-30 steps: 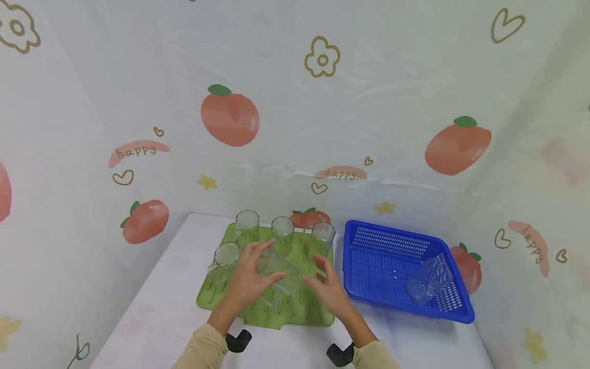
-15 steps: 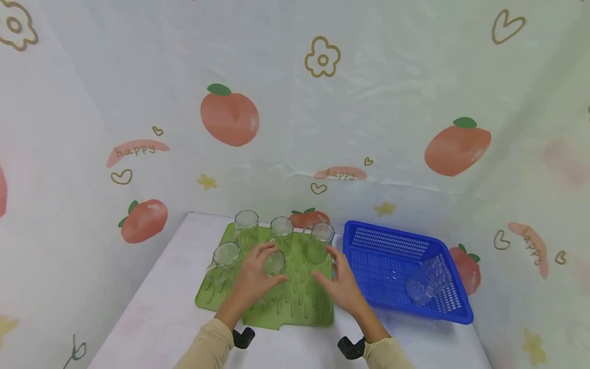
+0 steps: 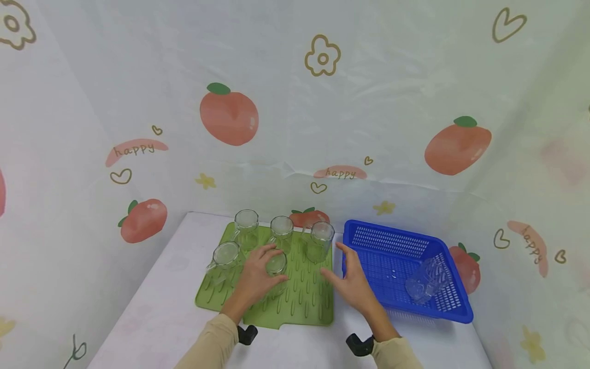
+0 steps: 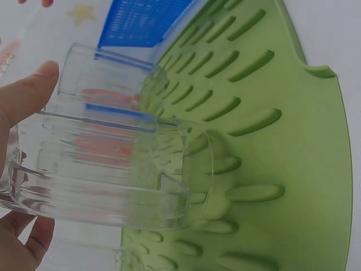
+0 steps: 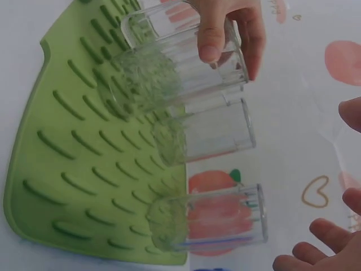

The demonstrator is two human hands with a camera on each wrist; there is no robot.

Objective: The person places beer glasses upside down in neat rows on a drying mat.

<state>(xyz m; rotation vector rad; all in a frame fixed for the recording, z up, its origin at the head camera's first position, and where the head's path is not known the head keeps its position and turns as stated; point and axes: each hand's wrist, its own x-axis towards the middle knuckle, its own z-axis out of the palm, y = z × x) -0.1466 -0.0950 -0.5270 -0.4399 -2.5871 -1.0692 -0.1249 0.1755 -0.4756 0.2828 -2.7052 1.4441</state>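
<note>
A green ribbed drying mat (image 3: 304, 302) lies on the white table. My left hand (image 3: 266, 266) grips a clear ribbed glass (image 3: 276, 269) that stands on the mat. In the left wrist view the same glass (image 4: 113, 169) fills the frame, with my thumb (image 4: 31, 93) on its side. The right wrist view shows those fingers (image 5: 217, 34) wrapped over the glass (image 5: 180, 62). My right hand (image 3: 344, 271) hovers open and holds nothing, between the mat and the blue basket (image 3: 369, 241).
Several other clear glasses stand on the mat: a back row (image 3: 281, 230) and one at the left (image 3: 226, 256). One glass (image 3: 426, 281) lies on its side in the basket. Printed sheeting walls the table in on three sides.
My left hand has turned the tilted glass upright and set it onto the mat. The right hand has let go and moved right, toward the basket.
</note>
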